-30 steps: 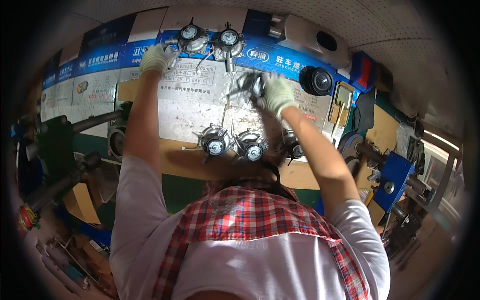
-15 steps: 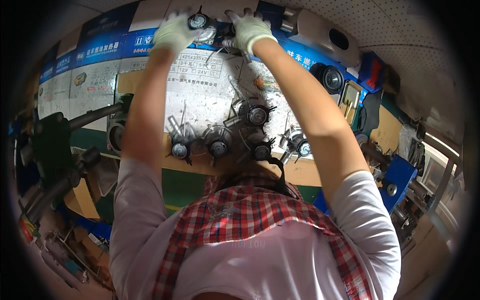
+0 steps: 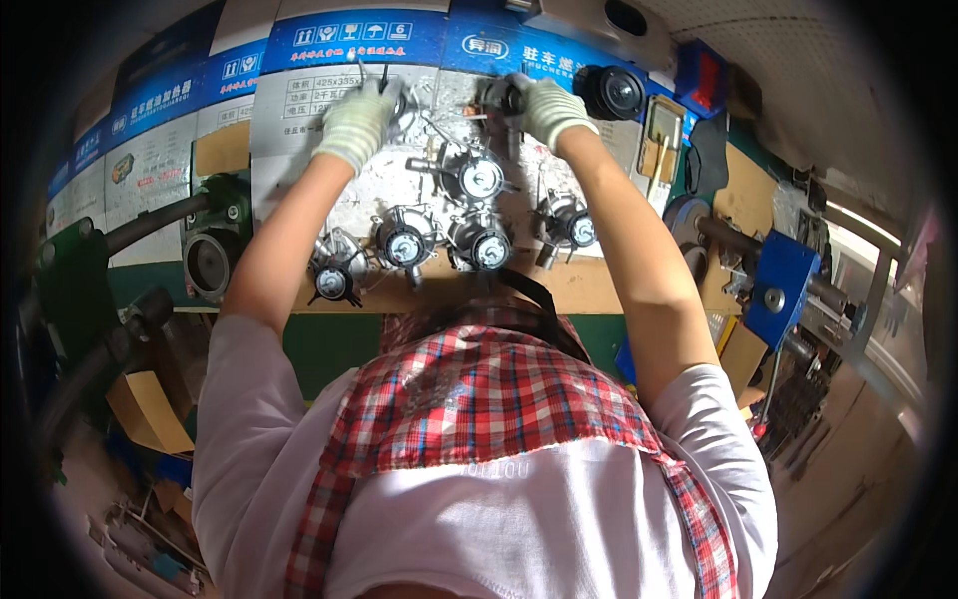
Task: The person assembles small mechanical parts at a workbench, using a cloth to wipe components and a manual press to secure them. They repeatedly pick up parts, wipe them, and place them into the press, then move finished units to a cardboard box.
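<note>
Pale knitted gloves cover both hands. My left hand [image 3: 359, 128] is closed round the side of a round metal motor assembly [image 3: 402, 105], a little blurred, over the far part of the cardboard. To its right, my right hand [image 3: 552, 110] grips a second dark round motor assembly [image 3: 501, 97] from its right side. Its fingertips are partly hidden. Between the hands and me lie several like units with black rims and pale round faces: a middle motor [image 3: 479, 178], a left motor [image 3: 404, 245], a front motor [image 3: 481, 247], a right motor [image 3: 569, 225] and a lower left motor [image 3: 334, 278].
Flattened white and blue cardboard [image 3: 289, 165] covers the bench. On the right are a black round part [image 3: 611, 93], a tray [image 3: 659, 140] with a tool and a blue machine block [image 3: 785, 278]. A green machine with a bar [image 3: 160, 228] stands at the left.
Both hands have come nearer to me with their motor assemblies, from the blue strip onto the white cardboard. They are farther apart now. My view has shifted too.
</note>
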### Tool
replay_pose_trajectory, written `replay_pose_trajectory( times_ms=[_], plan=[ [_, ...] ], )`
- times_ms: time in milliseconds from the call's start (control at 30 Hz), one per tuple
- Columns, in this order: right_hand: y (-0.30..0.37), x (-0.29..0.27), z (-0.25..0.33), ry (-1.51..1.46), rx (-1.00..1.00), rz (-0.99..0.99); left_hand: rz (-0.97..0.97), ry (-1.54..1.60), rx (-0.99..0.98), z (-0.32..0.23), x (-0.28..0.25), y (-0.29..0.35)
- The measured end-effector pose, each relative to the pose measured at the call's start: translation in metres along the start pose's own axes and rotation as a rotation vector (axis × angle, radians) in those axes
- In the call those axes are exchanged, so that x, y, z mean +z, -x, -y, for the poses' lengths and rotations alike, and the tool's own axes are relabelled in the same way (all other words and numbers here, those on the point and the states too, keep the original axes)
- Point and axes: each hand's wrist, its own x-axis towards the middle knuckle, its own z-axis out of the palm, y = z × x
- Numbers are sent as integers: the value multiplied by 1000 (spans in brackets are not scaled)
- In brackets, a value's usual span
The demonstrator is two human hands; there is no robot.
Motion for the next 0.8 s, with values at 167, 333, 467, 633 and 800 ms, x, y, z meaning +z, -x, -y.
replay_pose_trajectory(
  times_ms=[167, 333, 467, 633, 800],
  plan=[
    [76, 29, -76, -285, -40, -482, 124, 108, -166, -12, -12, 73],
    [183, 109, -158, -490, 243, -639, -397, 535, -146, -23, -20, 126],
    [234, 178, -178, -370, 235, -586, -461, 482, 178, -120, 27, 143],
    [254, 200, -170, -170, -56, -601, -457, 32, 394, -247, 111, 158],
    [227, 170, -148, -26, -300, -496, -578, 59, 212, -281, 135, 174]
  ],
)
